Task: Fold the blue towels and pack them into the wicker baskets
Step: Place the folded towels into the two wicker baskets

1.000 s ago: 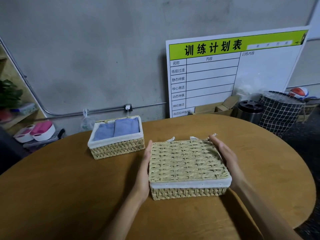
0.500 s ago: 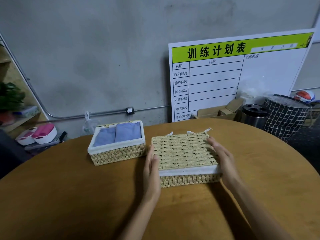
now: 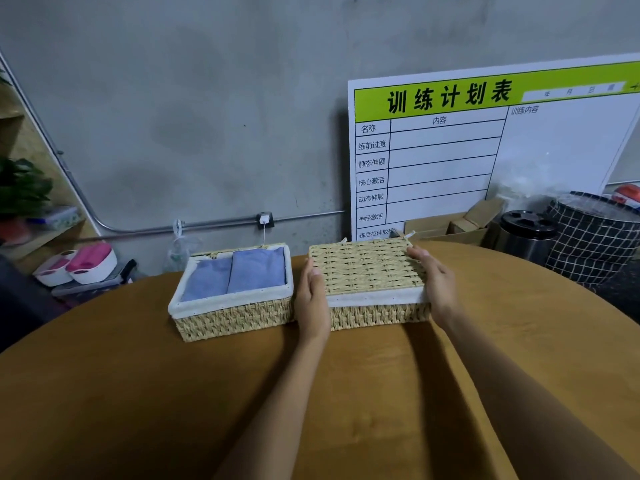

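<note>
Lidded basket: a wicker basket (image 3: 369,284) with its woven lid down is sitting at the far side of the round wooden bench (image 3: 138,393), its white cloth lining showing along the near edge.
Open basket: a second wicker basket (image 3: 235,317) is sitting just to the left, close enough that the two seem to be touching (the left hand is covering the seam).
Blue towels: two folded blue towels (image 3: 235,277) are lying side by side inside the open basket, against its white liner.
Left hand: the left hand (image 3: 313,299) is pressing flat against the lidded basket's left side, fingers straight, wedged between the two baskets.
Right hand: the right hand (image 3: 434,277) is resting against the basket's right edge, fingers extended over the lid's corner.
Behind the bench: a white planning board (image 3: 485,150) with a green header is leaning on the grey wall, with a cardboard box (image 3: 450,226), a black bin (image 3: 526,233) and a checked fabric hamper (image 3: 595,237) beside it.
</note>
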